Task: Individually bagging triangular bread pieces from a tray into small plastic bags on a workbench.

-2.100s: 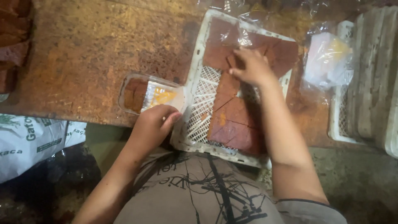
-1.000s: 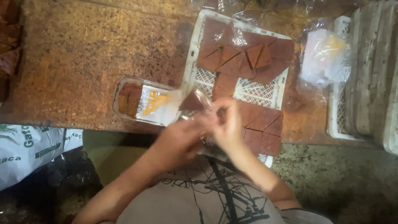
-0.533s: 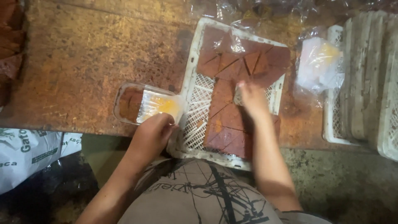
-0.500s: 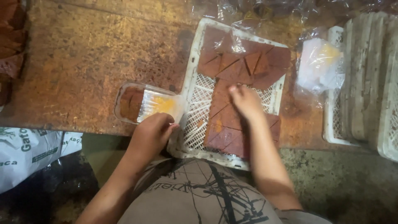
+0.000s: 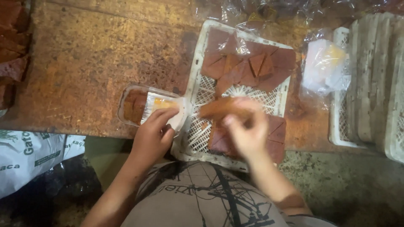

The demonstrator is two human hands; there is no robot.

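A clear plastic tray package with a white-and-yellow label sits left of centre. A white sack with green print lies at lower left. A clear bag holding white and yellow contents rests at upper right.

Flat brown triangular slice lifted above white lattice tray; clear plastic pouch with brown slices lying on table just left of tray
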